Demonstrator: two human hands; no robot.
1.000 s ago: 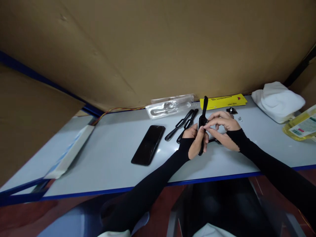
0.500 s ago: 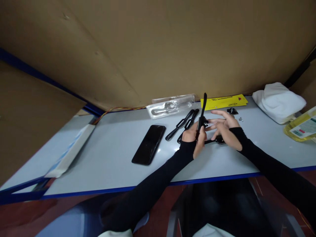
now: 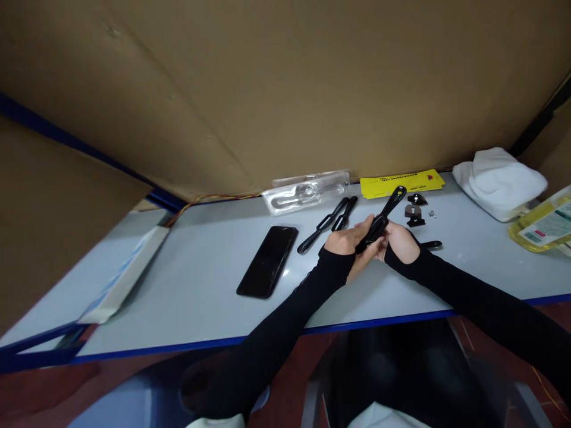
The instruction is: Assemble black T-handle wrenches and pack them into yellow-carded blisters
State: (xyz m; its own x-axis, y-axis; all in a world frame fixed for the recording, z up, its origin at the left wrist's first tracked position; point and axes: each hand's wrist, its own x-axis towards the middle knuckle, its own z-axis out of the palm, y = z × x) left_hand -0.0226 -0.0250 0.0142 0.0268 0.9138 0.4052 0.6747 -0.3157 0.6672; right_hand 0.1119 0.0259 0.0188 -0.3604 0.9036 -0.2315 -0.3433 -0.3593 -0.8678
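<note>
A black two-handled tool point(image 3: 380, 222) is gripped by my left hand point(image 3: 352, 242), its far handle pointing up and to the right. My right hand point(image 3: 398, 241) is against the tool's right side and underside, its fingers mostly hidden behind it. Two similar black tools, one point(image 3: 323, 226) fully in view and another point(image 3: 345, 214) partly behind my left hand, lie to the left. The end of one more black handle point(image 3: 432, 244) shows beyond my right wrist. Small black plates point(image 3: 416, 200) and a small metal screw point(image 3: 432, 214) rest on the table to the right.
A black phone point(image 3: 267, 261) lies left of my hands on the table point(image 3: 200, 267). Clear plastic packaging point(image 3: 306, 193) and yellow cards point(image 3: 401, 183) are along the back. A white cloth bundle point(image 3: 499, 181) and a bottle of yellow liquid point(image 3: 544, 224) stand at the right.
The held tool has tilted from nearly upright to slanting right. My right hand has moved down and left against it, and more small plates now show on the table.
</note>
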